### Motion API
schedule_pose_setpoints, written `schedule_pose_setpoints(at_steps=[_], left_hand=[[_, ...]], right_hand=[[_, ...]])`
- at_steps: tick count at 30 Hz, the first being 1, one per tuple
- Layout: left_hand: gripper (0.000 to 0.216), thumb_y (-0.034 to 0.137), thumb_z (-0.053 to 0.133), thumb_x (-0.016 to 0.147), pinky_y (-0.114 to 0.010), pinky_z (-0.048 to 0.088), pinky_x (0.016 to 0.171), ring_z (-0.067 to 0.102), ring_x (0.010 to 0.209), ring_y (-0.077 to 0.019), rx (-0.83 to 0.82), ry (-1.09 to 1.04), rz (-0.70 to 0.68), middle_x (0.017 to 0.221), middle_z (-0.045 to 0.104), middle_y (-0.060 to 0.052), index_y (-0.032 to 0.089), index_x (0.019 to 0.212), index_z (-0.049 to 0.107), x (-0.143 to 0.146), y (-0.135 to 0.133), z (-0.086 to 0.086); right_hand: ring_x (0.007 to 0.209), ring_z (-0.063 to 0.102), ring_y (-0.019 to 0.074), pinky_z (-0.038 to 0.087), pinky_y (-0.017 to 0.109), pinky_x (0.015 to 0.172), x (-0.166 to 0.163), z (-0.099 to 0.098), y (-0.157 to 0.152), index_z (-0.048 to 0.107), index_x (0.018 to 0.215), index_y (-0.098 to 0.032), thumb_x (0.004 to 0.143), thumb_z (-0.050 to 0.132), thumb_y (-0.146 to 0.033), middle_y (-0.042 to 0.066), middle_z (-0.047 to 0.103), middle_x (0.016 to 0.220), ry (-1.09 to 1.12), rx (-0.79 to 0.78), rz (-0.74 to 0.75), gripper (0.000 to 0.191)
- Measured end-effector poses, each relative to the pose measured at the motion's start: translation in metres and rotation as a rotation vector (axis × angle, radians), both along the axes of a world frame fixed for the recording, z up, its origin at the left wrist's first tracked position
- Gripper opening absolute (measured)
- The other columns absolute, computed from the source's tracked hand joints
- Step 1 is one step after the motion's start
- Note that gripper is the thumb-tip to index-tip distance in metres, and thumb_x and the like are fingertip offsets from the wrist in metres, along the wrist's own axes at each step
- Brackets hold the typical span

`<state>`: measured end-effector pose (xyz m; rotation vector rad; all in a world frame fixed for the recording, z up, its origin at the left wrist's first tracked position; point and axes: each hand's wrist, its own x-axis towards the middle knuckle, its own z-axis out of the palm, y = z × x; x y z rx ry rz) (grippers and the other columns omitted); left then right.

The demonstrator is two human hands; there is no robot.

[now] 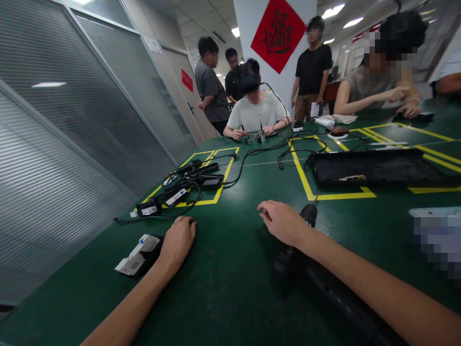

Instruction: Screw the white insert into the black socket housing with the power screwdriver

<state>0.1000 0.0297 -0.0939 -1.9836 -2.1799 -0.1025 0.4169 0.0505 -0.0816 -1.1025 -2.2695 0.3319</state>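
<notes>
My left hand rests palm down on the green table, its fingers loosely bent and nothing visible in them. Just left of its wrist lies a flat black device with white labels on top. My right hand hovers or rests over a black power drill, which lies with a thin bit pointing away from me. The fingers hang loosely to the left of the drill, not wrapped round it. My wrist and forearm hide part of the drill's body.
Black devices with cables are heaped inside a yellow tape outline at left. A shallow black tray stands at right, near a blurred pale object. Across the green table, a person handles small tools; another person sits at right.
</notes>
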Motion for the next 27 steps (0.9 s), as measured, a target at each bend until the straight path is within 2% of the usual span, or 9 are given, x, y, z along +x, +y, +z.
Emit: schedule_pose_setpoints(at_steps=[5, 8, 11, 13, 15, 17, 22, 27], left_hand=[[0.040, 0.036, 0.038, 0.080, -0.032, 0.044, 0.088, 0.058, 0.097, -0.0228, -0.012, -0.107, 0.031, 0.109, 0.058, -0.013, 0.011, 0.103, 0.060, -0.004, 0.001, 0.003], [0.041, 0.036, 0.041, 0.078, -0.030, 0.044, 0.089, 0.059, 0.094, -0.0210, 0.017, -0.144, 0.018, 0.111, 0.059, -0.011, 0.012, 0.106, 0.059, -0.002, -0.009, 0.012], [0.043, 0.039, 0.042, 0.076, -0.029, 0.043, 0.089, 0.060, 0.093, -0.0192, 0.052, -0.149, 0.033, 0.112, 0.059, -0.008, 0.015, 0.109, 0.057, -0.007, -0.029, 0.034], [0.045, 0.041, 0.043, 0.076, -0.030, 0.043, 0.089, 0.060, 0.094, -0.0195, 0.041, -0.139, 0.100, 0.112, 0.060, -0.007, 0.017, 0.112, 0.055, -0.019, -0.043, 0.053], [0.047, 0.045, 0.045, 0.074, -0.032, 0.043, 0.086, 0.060, 0.094, -0.0214, -0.011, -0.118, 0.231, 0.107, 0.062, -0.006, 0.020, 0.113, 0.055, -0.039, -0.055, 0.069], [0.050, 0.048, 0.045, 0.073, -0.033, 0.044, 0.083, 0.060, 0.094, -0.0232, -0.068, -0.091, 0.313, 0.105, 0.064, -0.006, 0.021, 0.115, 0.054, -0.062, -0.062, 0.079], [0.055, 0.050, 0.047, 0.070, -0.033, 0.043, 0.082, 0.060, 0.093, -0.0242, -0.226, -0.086, 0.370, 0.102, 0.065, -0.007, 0.018, 0.114, 0.055, -0.103, -0.068, 0.080], [0.055, 0.053, 0.047, 0.069, -0.033, 0.042, 0.083, 0.060, 0.094, -0.0245, -0.258, -0.155, 0.325, 0.106, 0.064, -0.008, 0.015, 0.108, 0.060, -0.104, -0.063, 0.077]], right_hand=[[0.077, 0.059, 0.0160, 0.050, 0.035, 0.070, -0.001, -0.001, 0.001, 0.056, 0.100, -0.014, 0.090, 0.050, -0.018, 0.003, 0.059, 0.090, -0.007, 0.009, -0.002, 0.012], [0.078, 0.059, 0.0168, 0.050, 0.036, 0.071, -0.001, -0.003, 0.003, 0.056, 0.099, -0.014, 0.089, 0.051, -0.018, 0.003, 0.059, 0.089, -0.018, 0.015, -0.009, 0.012], [0.079, 0.059, 0.0171, 0.050, 0.037, 0.072, 0.000, -0.005, 0.004, 0.056, 0.099, -0.014, 0.089, 0.051, -0.018, 0.003, 0.059, 0.090, -0.025, 0.021, -0.014, 0.012], [0.078, 0.059, 0.0168, 0.050, 0.036, 0.071, 0.000, -0.005, 0.003, 0.056, 0.100, -0.014, 0.089, 0.051, -0.019, 0.003, 0.059, 0.090, -0.029, 0.025, -0.011, 0.012], [0.079, 0.059, 0.0169, 0.050, 0.036, 0.071, 0.000, -0.005, 0.003, 0.056, 0.100, -0.014, 0.089, 0.051, -0.019, 0.003, 0.059, 0.090, -0.034, 0.028, -0.011, 0.012], [0.080, 0.058, 0.0173, 0.050, 0.037, 0.072, 0.000, -0.005, 0.002, 0.056, 0.099, -0.014, 0.089, 0.051, -0.018, 0.003, 0.059, 0.090, -0.038, 0.029, -0.011, 0.012], [0.080, 0.059, 0.0173, 0.050, 0.037, 0.072, -0.001, -0.004, 0.003, 0.056, 0.099, -0.014, 0.089, 0.051, -0.018, 0.003, 0.059, 0.090, -0.040, 0.030, -0.009, 0.012], [0.080, 0.059, 0.0172, 0.050, 0.037, 0.072, -0.001, -0.006, 0.004, 0.056, 0.098, -0.014, 0.089, 0.051, -0.018, 0.003, 0.059, 0.090, -0.037, 0.026, -0.012, 0.011]])
